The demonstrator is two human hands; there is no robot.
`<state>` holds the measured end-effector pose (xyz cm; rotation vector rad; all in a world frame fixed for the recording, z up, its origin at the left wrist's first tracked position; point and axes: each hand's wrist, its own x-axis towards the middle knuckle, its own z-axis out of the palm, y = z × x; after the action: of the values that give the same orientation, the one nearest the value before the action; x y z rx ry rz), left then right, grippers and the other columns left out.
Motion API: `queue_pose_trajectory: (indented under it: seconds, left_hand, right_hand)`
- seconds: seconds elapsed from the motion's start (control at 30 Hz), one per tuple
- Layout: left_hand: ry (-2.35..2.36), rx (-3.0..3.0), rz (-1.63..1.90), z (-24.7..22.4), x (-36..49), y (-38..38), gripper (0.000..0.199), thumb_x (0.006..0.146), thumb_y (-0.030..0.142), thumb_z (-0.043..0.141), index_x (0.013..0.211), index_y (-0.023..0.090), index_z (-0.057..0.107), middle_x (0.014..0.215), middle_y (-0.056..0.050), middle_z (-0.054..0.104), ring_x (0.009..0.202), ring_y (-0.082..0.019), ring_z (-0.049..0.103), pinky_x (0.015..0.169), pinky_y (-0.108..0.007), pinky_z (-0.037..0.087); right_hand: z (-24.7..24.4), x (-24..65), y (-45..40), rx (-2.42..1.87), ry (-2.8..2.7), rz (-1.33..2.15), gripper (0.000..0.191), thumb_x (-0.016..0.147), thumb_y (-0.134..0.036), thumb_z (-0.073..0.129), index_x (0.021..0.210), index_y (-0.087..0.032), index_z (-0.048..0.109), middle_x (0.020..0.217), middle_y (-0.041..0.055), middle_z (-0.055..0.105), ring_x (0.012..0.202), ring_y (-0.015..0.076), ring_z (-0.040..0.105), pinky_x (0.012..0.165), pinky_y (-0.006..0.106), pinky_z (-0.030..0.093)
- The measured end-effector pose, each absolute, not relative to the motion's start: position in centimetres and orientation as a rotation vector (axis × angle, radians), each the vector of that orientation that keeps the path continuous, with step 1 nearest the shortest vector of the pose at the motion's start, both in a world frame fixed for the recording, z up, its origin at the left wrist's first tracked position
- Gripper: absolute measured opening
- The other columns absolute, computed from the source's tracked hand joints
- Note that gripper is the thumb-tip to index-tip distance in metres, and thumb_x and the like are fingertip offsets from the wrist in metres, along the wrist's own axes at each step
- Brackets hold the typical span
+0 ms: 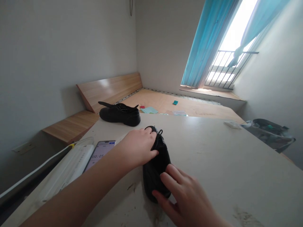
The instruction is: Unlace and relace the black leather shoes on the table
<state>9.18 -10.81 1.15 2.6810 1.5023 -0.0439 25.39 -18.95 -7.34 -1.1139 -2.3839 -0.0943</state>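
Observation:
A black lace-up shoe lies on the white table in front of me, its toe pointing away and its heel towards me. My left hand reaches across its laced front from the left, fingers curled over the far part and thumb at the opening. At the heel end, my right hand grips the rim and back of the shoe between fingers and thumb. A second black shoe stands at the far left of the table, with a strap or tongue raised and its laces loose.
On the left of the table lie a phone showing a timer and a white power strip with a cable. A small plastic packet lies near the right edge. Beyond are a bed board and a lined bin.

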Motion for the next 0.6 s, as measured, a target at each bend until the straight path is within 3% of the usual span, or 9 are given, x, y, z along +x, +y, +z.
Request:
queue_pose_trajectory:
  seconds: [0.1,0.2,0.3,0.4,0.6]
  left_hand:
    - [1.510,2.697,-0.078,0.7,8.9,-10.5,0.032,0.081,0.038,0.060,0.101,0.012,0.058,0.110,-0.014,0.060,0.099,-0.030,0.060,0.080,-0.038,0.049]
    - [1.447,2.712,-0.056,0.7,8.8,-10.0,0.025,0.079,0.032,0.059,0.097,0.014,0.056,0.107,-0.012,0.060,0.095,-0.027,0.060,0.076,-0.036,0.049]
    - [1.397,2.711,-0.058,0.9,8.8,-9.8,0.021,0.077,0.031,0.057,0.093,0.016,0.055,0.104,-0.010,0.059,0.090,-0.024,0.060,0.071,-0.032,0.048]
    - [1.379,2.719,-0.069,1.1,8.8,-9.7,0.018,0.077,0.030,0.055,0.089,0.017,0.055,0.100,-0.008,0.060,0.082,-0.022,0.060,0.065,-0.030,0.045]
    - [1.318,2.773,0.006,0.3,9.1,-9.5,0.019,0.078,0.031,0.054,0.089,0.016,0.058,0.095,-0.008,0.061,0.081,-0.022,0.061,0.065,-0.031,0.043]
  right_hand:
    - [-7.1,25.0,-18.9,-1.052,-2.443,-0.161,0.022,0.082,-0.043,0.061,0.079,-0.022,0.054,0.077,0.0060,0.065,0.065,0.0237,0.062,0.046,0.032,0.039]
    - [-5.8,25.7,-18.1,-0.974,-2.498,-0.068,0.033,0.087,-0.054,0.053,0.091,-0.022,0.057,0.079,0.0057,0.067,0.065,0.0222,0.063,0.049,0.032,0.039]
    - [-4.3,26.5,-15.5,-1.042,-2.318,0.233,0.026,0.096,-0.045,0.042,0.106,-0.024,0.054,0.088,0.0026,0.066,0.063,0.0150,0.061,0.055,0.028,0.041]
    - [-4.3,26.6,-11.8,-1.210,-1.969,0.412,0.021,0.096,-0.035,0.041,0.108,-0.025,0.056,0.095,0.0012,0.061,0.063,0.0111,0.056,0.061,0.027,0.042]
    - [-7.8,26.1,-8.4,-1.088,-1.876,0.752,0.026,0.093,-0.038,0.045,0.089,-0.022,0.065,0.093,0.0043,0.055,0.087,0.0169,0.056,0.070,0.028,0.046]
